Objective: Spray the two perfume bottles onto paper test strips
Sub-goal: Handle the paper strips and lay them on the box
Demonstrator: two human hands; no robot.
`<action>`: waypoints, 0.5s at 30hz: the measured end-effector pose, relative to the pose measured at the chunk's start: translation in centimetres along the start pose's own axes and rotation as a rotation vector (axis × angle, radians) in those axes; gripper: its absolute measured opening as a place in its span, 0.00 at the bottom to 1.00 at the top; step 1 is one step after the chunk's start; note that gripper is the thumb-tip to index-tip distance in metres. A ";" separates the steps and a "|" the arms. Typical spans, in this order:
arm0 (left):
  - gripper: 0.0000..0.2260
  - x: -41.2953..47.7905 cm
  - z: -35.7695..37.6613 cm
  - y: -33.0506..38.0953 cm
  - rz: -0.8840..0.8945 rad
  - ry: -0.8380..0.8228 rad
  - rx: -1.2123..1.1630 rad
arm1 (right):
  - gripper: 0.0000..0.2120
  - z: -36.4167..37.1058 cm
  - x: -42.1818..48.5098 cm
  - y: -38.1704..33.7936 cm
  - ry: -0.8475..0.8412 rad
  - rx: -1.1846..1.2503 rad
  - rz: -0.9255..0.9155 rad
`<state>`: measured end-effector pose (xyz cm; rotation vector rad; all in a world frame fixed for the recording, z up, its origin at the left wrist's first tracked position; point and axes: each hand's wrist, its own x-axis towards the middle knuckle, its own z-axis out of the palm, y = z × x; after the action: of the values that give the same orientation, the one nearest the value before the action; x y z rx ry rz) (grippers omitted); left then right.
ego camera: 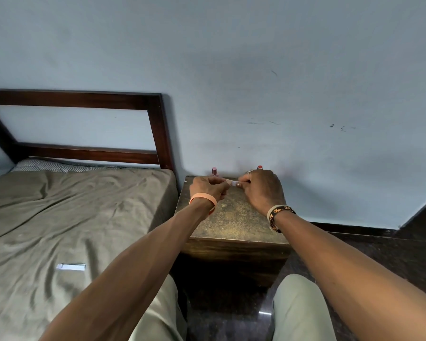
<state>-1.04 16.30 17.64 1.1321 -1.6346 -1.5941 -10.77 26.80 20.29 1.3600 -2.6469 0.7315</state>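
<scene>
Upright at the back of the worktop, close to the wall and well apart: pink-capped bottle and red-capped bottle. Only cap and neck visible on the pink one, above the left hand. Only the cap top visible on the red one, above the right hand. Between the two bottles and nearer the camera, held roughly level over the worktop: first strip, short, whitish, blurred, pinched at each end by the hands. Flat on the bed sheet, well apart from the rest: second strip, white, narrow, lying left to right.
</scene>
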 end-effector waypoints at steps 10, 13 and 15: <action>0.05 0.5 0.0 0.1 0.008 0.039 -0.100 | 0.06 -0.7 -0.2 -0.8 -0.015 -0.076 -0.031; 0.09 0.5 -0.2 -0.1 -0.019 -0.029 -0.166 | 0.08 0.0 0.1 -0.4 -0.045 -0.069 -0.029; 0.09 0.6 -0.4 -0.3 -0.038 -0.063 -0.185 | 0.09 0.4 0.5 -0.1 -0.093 -0.009 -0.012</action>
<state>-0.90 15.66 17.27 1.0322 -1.4770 -1.7812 -10.96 26.14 20.09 1.4402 -2.7058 0.6708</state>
